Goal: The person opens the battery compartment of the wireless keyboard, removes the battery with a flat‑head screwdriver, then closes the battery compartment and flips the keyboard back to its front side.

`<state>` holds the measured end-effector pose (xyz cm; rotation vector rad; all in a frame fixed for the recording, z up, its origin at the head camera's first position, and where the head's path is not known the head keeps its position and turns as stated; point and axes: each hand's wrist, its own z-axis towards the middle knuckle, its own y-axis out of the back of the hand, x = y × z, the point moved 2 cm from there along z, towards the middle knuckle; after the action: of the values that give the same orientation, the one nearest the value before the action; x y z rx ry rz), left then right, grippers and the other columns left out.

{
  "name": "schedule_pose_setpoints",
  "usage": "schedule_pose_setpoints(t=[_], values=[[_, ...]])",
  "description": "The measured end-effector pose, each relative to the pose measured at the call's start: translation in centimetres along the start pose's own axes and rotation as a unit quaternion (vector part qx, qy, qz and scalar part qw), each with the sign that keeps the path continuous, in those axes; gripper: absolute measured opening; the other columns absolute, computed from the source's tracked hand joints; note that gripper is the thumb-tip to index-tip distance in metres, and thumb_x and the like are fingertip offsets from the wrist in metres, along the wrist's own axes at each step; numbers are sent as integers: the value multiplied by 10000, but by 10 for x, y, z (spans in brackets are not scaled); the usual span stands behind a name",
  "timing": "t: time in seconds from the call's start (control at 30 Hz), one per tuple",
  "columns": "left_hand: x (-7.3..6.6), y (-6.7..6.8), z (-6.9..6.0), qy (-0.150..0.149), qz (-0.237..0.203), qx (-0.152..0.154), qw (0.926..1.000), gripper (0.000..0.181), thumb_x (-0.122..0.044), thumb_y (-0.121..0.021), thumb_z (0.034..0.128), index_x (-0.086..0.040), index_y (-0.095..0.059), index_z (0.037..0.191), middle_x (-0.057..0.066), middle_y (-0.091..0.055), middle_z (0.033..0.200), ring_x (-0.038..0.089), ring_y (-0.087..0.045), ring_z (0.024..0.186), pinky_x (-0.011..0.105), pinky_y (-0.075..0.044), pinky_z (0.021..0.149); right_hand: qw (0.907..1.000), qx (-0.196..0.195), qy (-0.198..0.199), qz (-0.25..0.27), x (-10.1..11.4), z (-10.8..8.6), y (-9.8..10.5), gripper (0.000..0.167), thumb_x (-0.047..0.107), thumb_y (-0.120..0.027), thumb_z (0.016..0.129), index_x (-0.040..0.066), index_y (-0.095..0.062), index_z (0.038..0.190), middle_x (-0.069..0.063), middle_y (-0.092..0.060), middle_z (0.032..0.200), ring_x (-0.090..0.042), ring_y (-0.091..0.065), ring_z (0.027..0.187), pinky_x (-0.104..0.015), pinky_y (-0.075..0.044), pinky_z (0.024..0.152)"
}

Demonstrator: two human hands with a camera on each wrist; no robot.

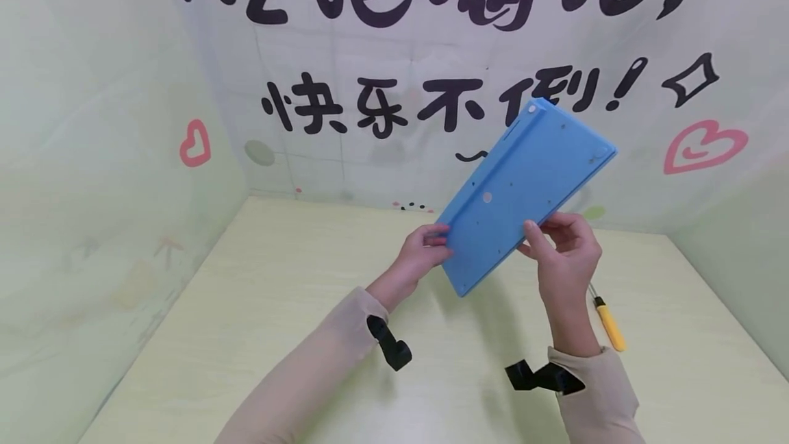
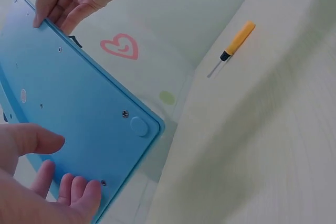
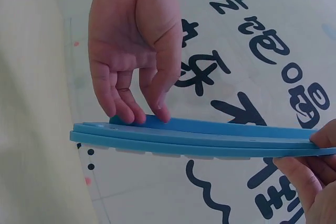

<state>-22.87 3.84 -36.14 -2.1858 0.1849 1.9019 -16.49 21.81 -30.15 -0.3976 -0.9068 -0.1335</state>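
A blue keyboard (image 1: 511, 190) is held up tilted above the table, its underside with small screws and round feet turned toward me. Pale keys show along the far side of the keyboard (image 3: 210, 142) in the right wrist view. My right hand (image 1: 567, 252) pinches its long edge, thumb on the underside and fingers behind. At the lower left end, my left hand (image 1: 422, 252) touches the underside with its fingertips. In the left wrist view, the thumb and fingers of the left hand (image 2: 47, 182) are spread apart and loosely bent, not wrapped around the keyboard.
A screwdriver (image 1: 609, 321) with a yellow handle lies on the pale table (image 1: 277, 273), right of the right forearm. Behind the table stands a wall covering (image 1: 370, 156) with black writing and pink hearts. Side walls border the table left and right.
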Motion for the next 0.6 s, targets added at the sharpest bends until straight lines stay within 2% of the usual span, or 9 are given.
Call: schedule_pose_setpoints(t=[0.13, 0.23, 0.3, 0.37, 0.47, 0.6], values=[[9, 3, -1, 90, -4, -104, 9999, 445, 43, -620, 785, -39, -548, 1216, 121, -527, 1074, 238, -544, 983, 376, -458, 852, 9998, -145, -91, 115, 0, 2, 1, 154, -85, -672, 764, -68, -563, 872, -126, -573, 851, -170, -608, 731, -288, -513, 534], [17, 4, -3, 292, -6, -314, 9991, 427, 15, -631, 791, -51, -554, 1206, 122, -518, 1085, 241, -552, 974, 361, -465, 839, 9994, -248, -91, 225, 2, 3, 0, 156, -95, -675, 757, -70, -563, 862, -130, -578, 835, -174, -610, 711, -287, -513, 524], [23, 4, -4, 417, -156, -384, 9983, 429, 6, -628, 802, -50, -535, 1216, 135, -511, 1103, 255, -556, 985, 361, -471, 835, 9990, -309, -90, 300, 3, 5, 0, 157, -103, -674, 753, -73, -560, 856, -134, -575, 824, -172, -605, 690, -286, -513, 517], [28, 3, -4, 472, -454, -353, 9972, 433, 4, -611, 825, -44, -498, 1241, 157, -504, 1134, 277, -555, 1014, 378, -468, 847, 9988, -373, -102, 316, 4, 5, -1, 158, -100, -675, 752, -70, -561, 858, -137, -574, 820, -169, -600, 671, -287, -512, 513], [34, 1, -5, 509, -1173, -120, 9917, 448, 32, -550, 862, -25, -424, 1287, 207, -484, 1203, 322, -534, 1072, 416, -446, 878, 9981, -467, -139, 367, 4, 6, -1, 160, -102, -675, 751, -74, -560, 858, -143, -570, 810, -169, -587, 643, -292, -510, 505], [37, -3, -8, 584, -2142, 254, 9747, 476, 59, -464, 894, -42, -331, 1340, 249, -388, 1329, 373, -451, 1170, 465, -400, 920, 9972, -560, -194, 464, 3, 5, 0, 158, -116, -669, 749, -83, -559, 858, -149, -568, 794, -178, -576, 626, -299, -507, 497]])
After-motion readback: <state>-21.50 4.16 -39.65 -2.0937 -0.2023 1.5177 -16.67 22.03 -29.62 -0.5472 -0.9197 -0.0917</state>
